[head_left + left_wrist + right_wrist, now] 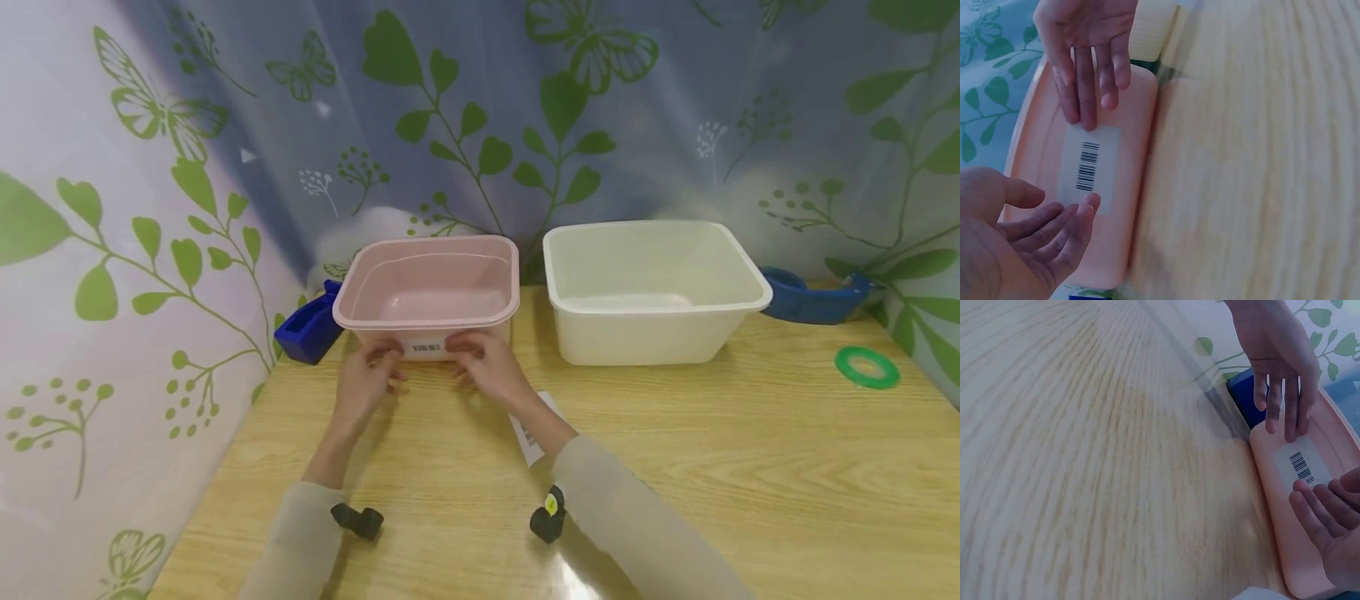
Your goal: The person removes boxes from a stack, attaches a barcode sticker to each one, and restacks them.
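A pink plastic tub [442, 271] stands upright on the table, its front wall bearing a pale label [1105, 169] with a black barcode. My left hand [362, 385] is at the label's left end, fingertips on its edge and fingers loosely bent. At the opposite end, the fairly straight fingers of my right hand [491, 371] touch the label's edge. The label lies flat against the tub wall between both hands. Beneath my right wrist, a white paper strip [527, 439] with dark print lies partly covered on the table.
A larger white tub [633, 337] stands right of the pink one. Left of the pink tub is a dark blue holder [309, 332]. At the far right are a blue tape dispenser [813, 302] and a green ring-shaped roll [847, 357]. A patterned curtain [480, 125] hangs behind the table.
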{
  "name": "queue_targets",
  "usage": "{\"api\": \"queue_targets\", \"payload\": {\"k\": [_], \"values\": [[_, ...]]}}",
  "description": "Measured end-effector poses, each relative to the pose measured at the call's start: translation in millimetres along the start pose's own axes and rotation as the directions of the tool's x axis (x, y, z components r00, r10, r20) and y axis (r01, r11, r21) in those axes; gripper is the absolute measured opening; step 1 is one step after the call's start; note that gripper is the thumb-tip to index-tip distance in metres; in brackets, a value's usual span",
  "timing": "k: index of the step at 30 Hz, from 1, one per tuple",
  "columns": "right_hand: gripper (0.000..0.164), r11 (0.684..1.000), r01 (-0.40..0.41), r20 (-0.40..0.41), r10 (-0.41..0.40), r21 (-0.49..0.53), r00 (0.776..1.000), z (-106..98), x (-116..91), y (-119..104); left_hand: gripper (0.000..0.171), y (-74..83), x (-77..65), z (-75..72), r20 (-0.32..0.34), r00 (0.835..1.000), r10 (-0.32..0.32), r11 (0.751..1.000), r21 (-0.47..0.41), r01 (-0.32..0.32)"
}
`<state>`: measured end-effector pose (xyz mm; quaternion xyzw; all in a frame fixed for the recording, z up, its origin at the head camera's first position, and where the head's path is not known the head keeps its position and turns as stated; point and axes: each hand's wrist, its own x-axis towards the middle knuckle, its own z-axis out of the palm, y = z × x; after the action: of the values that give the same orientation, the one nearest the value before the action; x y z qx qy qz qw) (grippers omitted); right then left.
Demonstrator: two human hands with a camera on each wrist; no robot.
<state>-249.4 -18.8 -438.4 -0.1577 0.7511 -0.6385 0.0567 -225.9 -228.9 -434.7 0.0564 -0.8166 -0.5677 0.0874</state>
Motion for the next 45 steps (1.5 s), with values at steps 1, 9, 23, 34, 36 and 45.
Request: {"api": "queue_targets", "payload": {"k": [1,9,23,34,36,45], "values": [[0.027,1.000,-0.001,-0.004,0.001,0.003,1.000,-0.2,-0.1,-1.6,0.024,1.5,0.3,-0.7,-0.004,1.000,0.003,1.000,0.003,-0.003],[0.028,1.000,0.016,0.007,-0.016,-0.001,1.000,4.1,2.2,-10.2,0.022,11.4,-0.5,4.4,0.008,0.999,0.045,0.999,-0.008,-0.044],[0.032,0.999,0.013,0.114,-0.008,-0.042,0.993,17.1,8.9,-1.3,0.021,3.1,-2.3,19.0,0.052,0.998,0.035,0.999,0.006,-0.035],[0.037,0.995,-0.098,0.128,0.093,0.032,0.987,4.3,2.6,6.9,0.024,-8.9,1.1,8.4,0.046,0.999,-0.002,1.000,0.005,0.002],[0.037,0.994,-0.097,0.129,0.089,0.055,0.988,1.6,2.5,7.2,0.023,-8.7,1.9,6.0,0.032,0.999,0.000,1.000,0.004,0.000],[0.037,0.998,-0.048,0.131,0.043,0.033,0.990,0.1,3.1,-2.1,0.025,3.4,1.6,3.0,0.036,0.999,0.036,0.999,-0.024,-0.035]]}}
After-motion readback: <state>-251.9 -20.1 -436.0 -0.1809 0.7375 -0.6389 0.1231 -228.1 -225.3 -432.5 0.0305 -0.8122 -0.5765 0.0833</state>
